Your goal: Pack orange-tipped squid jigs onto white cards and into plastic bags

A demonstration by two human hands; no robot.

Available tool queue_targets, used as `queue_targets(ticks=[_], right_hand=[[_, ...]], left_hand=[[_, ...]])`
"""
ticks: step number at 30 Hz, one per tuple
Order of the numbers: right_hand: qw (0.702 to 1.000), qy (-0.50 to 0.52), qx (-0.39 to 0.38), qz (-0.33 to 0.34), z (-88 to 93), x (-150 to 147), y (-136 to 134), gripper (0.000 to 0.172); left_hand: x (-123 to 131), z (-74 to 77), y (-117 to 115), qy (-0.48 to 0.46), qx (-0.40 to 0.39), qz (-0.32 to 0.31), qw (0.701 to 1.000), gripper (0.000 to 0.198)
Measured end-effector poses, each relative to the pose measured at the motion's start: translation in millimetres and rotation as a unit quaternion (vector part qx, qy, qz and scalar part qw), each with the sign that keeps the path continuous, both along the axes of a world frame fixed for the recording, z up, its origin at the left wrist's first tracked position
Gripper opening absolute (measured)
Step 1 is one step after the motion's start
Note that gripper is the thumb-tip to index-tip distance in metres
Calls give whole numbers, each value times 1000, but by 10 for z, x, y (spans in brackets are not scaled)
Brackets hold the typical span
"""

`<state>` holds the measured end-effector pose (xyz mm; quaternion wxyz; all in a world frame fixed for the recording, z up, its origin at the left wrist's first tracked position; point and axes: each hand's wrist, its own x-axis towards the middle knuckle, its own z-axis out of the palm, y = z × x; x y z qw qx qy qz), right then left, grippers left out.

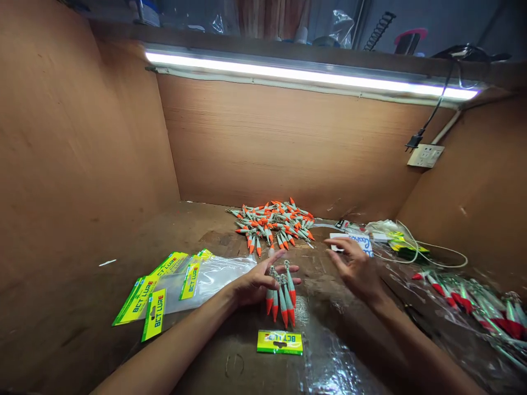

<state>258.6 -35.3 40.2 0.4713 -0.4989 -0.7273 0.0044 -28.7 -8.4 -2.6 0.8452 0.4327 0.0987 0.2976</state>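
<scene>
My left hand (254,284) holds a small bunch of orange-tipped grey squid lures (281,296), pinched near their hooked ends, with the orange tips pointing toward me. My right hand (357,267) hovers just to the right of them with fingers spread and nothing in it. A large pile of the same lures (272,223) lies farther back on the wooden worktop. Directly below the held lures lies a clear bag with a yellow-green header card (279,342).
Several empty clear bags with yellow-green header cards (173,285) lie at the left. Packed lures (473,302) and a white cable (424,249) sit at the right. Wooden walls enclose the bench, with a strip light (308,77) above and a wall socket (425,155) at the right.
</scene>
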Motion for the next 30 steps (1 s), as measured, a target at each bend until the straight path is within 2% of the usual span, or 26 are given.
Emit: queue_targets(ticks=[2, 4, 6, 9, 14, 16, 22, 26, 30], right_hand=[[992, -50, -35, 108, 76, -283, -105, 22], [979, -71, -57, 185, 158, -492, -113, 24], [966, -75, -80, 233, 207, -582, -58, 24], [952, -68, -126, 270, 204, -556, 23, 12], [944, -48, -162, 284, 139, -497, -5, 10], [939, -45, -170, 294, 115, -532, -34, 15], [932, -14, -195, 305, 68, -636, -72, 9], [936, 26, -191, 295, 77, -600, -79, 9], [956, 43, -167, 238, 42, -537, -53, 9]], left_hand=[[30, 11, -25, -1, -6, -3, 1000, 111], [46, 34, -58, -3, -2, -16, 1000, 111], [45, 60, -87, -6, 8, -28, 1000, 109], [22, 77, -102, -1, 18, -31, 999, 110], [21, 39, -91, 11, 9, -25, 1000, 110], [47, 31, -99, 12, 7, -24, 1000, 107], [107, 103, -168, 4, 17, -19, 1000, 104], [103, 118, -202, 47, 12, -12, 999, 80], [122, 21, -207, 170, 25, -10, 985, 50]])
